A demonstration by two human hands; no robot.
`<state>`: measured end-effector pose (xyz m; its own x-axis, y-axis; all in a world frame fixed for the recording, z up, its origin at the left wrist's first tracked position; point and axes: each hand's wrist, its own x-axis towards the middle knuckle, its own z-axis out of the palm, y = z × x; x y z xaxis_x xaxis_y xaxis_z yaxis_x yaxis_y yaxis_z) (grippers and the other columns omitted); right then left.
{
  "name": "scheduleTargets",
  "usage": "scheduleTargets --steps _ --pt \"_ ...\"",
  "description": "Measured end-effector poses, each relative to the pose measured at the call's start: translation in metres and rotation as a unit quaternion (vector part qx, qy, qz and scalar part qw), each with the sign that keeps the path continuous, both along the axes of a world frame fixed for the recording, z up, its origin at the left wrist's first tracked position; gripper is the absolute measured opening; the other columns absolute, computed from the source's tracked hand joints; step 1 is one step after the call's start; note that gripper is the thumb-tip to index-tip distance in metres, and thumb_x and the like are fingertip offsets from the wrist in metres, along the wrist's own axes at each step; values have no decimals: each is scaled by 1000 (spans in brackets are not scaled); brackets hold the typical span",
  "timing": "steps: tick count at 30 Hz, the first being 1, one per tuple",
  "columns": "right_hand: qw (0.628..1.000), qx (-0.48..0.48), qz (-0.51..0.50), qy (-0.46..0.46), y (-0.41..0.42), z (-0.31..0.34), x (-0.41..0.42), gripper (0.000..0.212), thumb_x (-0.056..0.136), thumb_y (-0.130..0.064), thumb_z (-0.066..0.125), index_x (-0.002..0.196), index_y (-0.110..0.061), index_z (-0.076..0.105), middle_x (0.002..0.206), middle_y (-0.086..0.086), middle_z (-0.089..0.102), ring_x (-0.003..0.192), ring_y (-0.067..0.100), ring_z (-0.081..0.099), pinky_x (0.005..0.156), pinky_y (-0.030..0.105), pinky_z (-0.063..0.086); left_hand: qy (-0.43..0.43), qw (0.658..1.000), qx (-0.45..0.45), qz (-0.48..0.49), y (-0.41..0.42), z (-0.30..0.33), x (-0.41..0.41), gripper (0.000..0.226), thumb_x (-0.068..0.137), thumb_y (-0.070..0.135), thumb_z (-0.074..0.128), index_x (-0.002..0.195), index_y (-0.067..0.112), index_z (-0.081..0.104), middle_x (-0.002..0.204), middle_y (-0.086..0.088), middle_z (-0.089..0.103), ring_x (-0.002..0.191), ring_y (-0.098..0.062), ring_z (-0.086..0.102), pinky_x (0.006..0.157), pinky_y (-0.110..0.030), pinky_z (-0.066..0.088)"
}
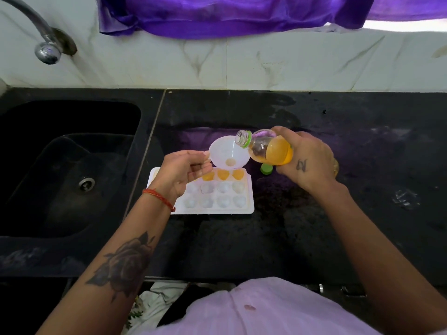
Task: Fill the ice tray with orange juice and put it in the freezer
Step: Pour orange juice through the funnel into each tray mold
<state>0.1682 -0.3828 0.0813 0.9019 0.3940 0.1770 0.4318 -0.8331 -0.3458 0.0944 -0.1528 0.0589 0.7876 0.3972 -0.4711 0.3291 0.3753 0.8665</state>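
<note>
A white ice tray (250,201) lies on the black counter. Three cups in its far row hold orange juice; the nearer rows look empty. My left hand (185,171) holds a white funnel (223,151) by its rim, just above the tray's far row. My right hand (307,157) grips a clear bottle (271,148) part full of orange juice. The bottle is tipped to the left, its open mouth over the funnel's rim. No juice is seen running out. A little juice sits at the funnel's neck. The left part of the tray is hidden behind my left hand.
The green bottle cap (266,169) lies on the black counter (338,213) just right of the tray, under the bottle. A black sink (72,165) with a metal tap (46,48) lies to the left. A white tiled wall and purple cloth (217,15) stand behind.
</note>
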Motion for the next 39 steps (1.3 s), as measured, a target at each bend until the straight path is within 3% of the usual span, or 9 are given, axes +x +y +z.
scheduleTargets --steps 19,34,39 --pt "995 -32 97 -18 125 2 -44 77 66 -20 77 133 -36 43 111 7 61 102 31 57 79 39 42 2 996 23 85 117 0 -94 3 82 -1 64 80 0 66 59 -3 71 54 -11 69 51 -18 54" --pt "988 -108 87 -66 139 -13 -52 64 73 -22 74 129 -35 45 104 8 62 97 33 57 79 40 38 34 997 5 69 125 -18 -93 3 81 -3 64 81 0 65 57 -4 72 54 -13 69 50 -18 54" --pt "986 -126 82 -76 138 -13 -52 63 74 -13 71 128 -33 45 105 8 61 100 32 55 82 41 35 37 997 4 74 123 -17 -94 4 81 -3 64 82 0 66 63 -6 72 55 -13 70 49 -19 54"
